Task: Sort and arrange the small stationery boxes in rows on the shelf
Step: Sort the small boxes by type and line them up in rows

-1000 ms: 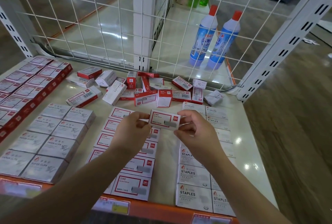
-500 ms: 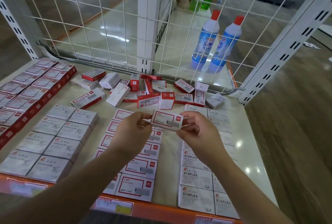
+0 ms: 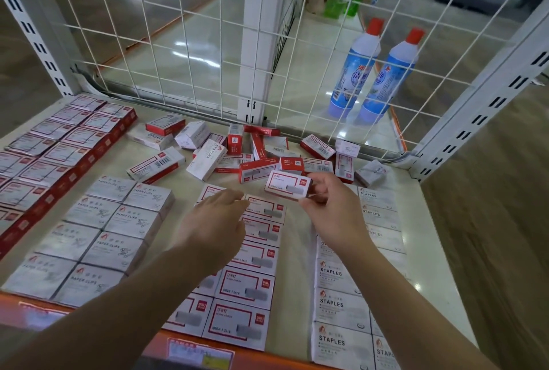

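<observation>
My right hand (image 3: 334, 206) pinches a small white box with a red frame (image 3: 286, 184) by its right end, holding it just above the far end of the middle rows. My left hand (image 3: 214, 221) hovers with relaxed fingers over the red-framed staple box rows (image 3: 252, 280) and holds nothing. A loose pile of mixed red and white boxes (image 3: 237, 152) lies at the back of the shelf (image 3: 297, 280). White "PAPER CLIPS" boxes (image 3: 98, 233) sit in rows at the left, "STAPLES" boxes (image 3: 341, 307) at the right.
Red-sided boxes (image 3: 53, 149) fill rows at the far left. A white wire grid (image 3: 208, 42) closes the shelf's back, with two blue bottles (image 3: 371, 72) behind it. An orange price rail (image 3: 178, 349) runs along the front edge. A slotted upright (image 3: 475, 120) stands at the right.
My left hand has let go of the box and dropped toward the middle rows. My right hand alone now holds the box, shifted right and farther back.
</observation>
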`<state>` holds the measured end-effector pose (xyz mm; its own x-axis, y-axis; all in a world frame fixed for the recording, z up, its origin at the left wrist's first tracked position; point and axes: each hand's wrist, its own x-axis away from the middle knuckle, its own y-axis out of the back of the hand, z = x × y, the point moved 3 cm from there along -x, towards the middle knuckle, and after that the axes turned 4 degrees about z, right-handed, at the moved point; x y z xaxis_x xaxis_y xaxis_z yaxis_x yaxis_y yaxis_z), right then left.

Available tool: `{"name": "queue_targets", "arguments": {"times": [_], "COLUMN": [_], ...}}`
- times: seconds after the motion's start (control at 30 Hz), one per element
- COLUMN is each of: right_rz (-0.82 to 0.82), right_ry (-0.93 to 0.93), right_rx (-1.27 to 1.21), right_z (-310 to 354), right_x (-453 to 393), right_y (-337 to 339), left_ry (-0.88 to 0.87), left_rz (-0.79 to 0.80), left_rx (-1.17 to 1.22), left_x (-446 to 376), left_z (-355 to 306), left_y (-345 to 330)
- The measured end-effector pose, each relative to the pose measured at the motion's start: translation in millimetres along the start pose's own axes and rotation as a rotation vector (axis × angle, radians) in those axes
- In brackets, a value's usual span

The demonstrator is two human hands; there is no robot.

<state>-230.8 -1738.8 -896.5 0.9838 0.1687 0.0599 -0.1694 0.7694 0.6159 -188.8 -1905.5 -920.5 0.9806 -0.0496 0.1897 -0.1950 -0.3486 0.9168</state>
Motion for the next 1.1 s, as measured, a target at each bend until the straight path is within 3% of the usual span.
{"name": "queue_targets", "arguments": {"times": [0.4, 0.83, 1.1], "right_rz": [0.042, 0.175, 0.043], "right_ry": [0.065, 0.011, -0.012], "right_rx": [0.148, 0.3, 0.236], "right_z": [-7, -19, -22], "right_x": [-24, -39, -29], "right_y": [-32, -36, -36], "left_ry": [-0.087, -0.124, -0.135], "left_rz": [-0.015, 0.024, 0.036], "left_rx": [0.005, -0.034, -0.065], "left_x": [-12, -22, -21], "left_z": [2, -2, -4], "left_y": [3, 9, 7]}}
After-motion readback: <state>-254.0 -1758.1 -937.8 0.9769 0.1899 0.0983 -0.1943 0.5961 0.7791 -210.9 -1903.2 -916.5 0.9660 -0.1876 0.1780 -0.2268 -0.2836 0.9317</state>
